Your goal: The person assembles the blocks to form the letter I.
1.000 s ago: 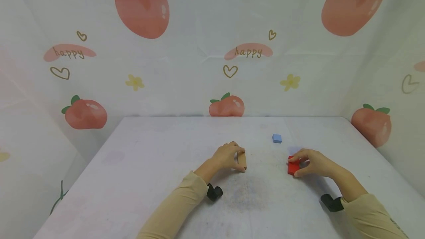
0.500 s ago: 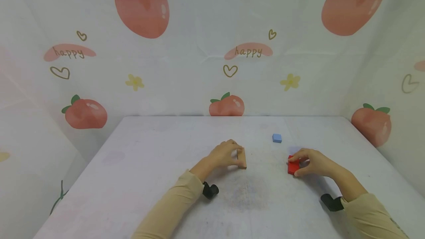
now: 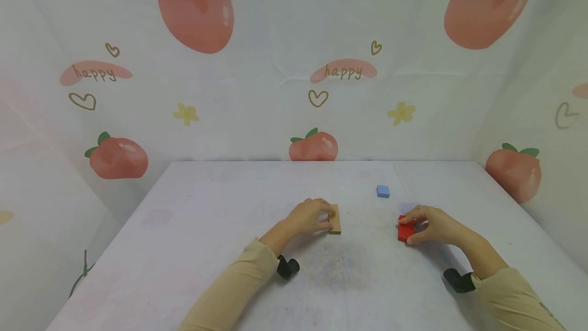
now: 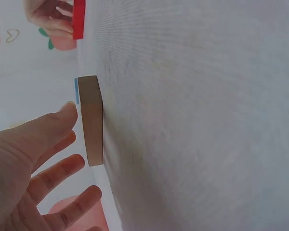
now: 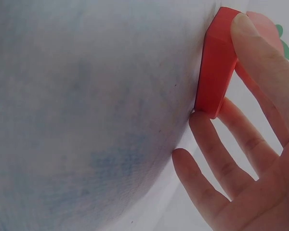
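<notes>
Apparently mid-handling: left hand (image 3: 309,217) loose-fingered just beside wooden block (image 3: 337,221), right hand (image 3: 434,225) pinching red block (image 3: 404,232) at its fingertips on tabletop (image 3: 257,188), next move likely needing left fingers to close or clear.

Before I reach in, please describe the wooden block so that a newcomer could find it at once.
Start from the white table and look near its middle, at the person's left hand. Right beside it lies an oblong wooden block. Its plain brown colour sets it apart from the red block and the squarish blue block.
</notes>
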Motion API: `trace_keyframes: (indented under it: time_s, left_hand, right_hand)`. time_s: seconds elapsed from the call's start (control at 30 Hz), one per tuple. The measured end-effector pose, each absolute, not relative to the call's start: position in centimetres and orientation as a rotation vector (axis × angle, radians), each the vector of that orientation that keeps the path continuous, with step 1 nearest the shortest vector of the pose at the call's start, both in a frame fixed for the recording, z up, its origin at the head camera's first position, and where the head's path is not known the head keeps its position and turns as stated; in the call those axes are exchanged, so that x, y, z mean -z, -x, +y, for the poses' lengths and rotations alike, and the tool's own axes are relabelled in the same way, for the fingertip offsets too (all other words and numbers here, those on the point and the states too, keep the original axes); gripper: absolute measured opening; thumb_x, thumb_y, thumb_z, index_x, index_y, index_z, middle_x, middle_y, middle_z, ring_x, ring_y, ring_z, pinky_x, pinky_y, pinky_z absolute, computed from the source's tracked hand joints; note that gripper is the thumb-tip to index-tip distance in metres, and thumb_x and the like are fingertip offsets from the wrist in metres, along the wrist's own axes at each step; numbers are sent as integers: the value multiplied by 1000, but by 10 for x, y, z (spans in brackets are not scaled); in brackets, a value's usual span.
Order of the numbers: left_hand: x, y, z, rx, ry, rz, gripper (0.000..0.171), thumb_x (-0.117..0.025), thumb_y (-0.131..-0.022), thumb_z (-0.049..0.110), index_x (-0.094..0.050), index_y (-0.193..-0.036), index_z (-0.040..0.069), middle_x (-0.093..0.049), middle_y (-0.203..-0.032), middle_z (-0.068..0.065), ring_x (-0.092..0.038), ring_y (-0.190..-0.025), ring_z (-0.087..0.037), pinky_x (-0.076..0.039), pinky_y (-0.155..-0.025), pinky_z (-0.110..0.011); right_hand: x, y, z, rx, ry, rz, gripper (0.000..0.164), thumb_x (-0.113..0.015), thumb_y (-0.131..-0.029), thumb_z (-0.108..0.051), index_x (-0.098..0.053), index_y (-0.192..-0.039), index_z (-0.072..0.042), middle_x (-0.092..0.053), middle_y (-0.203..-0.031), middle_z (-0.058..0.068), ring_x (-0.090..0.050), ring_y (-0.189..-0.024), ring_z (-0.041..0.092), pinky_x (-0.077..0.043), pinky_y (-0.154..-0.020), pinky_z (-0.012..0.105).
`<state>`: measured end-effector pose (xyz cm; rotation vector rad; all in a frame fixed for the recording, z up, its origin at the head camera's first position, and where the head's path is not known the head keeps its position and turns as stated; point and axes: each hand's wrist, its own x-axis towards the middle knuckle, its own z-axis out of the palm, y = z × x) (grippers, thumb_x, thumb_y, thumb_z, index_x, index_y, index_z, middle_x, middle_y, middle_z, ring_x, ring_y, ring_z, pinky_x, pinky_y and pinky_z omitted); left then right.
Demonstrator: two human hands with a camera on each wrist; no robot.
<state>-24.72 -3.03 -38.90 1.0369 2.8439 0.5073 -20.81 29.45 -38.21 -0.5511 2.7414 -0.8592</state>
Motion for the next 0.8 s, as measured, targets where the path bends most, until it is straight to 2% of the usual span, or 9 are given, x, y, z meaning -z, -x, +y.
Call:
trace_keyframes:
  time_s: [0.33, 0.8]
  left_hand:
    - [388, 243, -30, -488, -1009, 2881, 29, -70, -82, 31, -70, -108, 17, -65, -119, 1, -59, -112, -19, -46, -93, -34]
    - [388, 239, -26, -358, -940, 2911, 33, -67, -84, 34, -69, -114, 21, -64, -122, 4, -59, -115, -16, -45, -98, -32]
  right_hand:
    - [383, 208, 295, 859, 536, 2742, 43, -80, -71, -19, -68, -109, -4, -61, -105, 14, -55, -95, 23, -51, -72, 23]
    - [384, 207, 296, 883, 547, 2738, 43, -79, -71, -19, -68, -110, -3, -60, -109, 18, -56, -97, 26, -51, -73, 23]
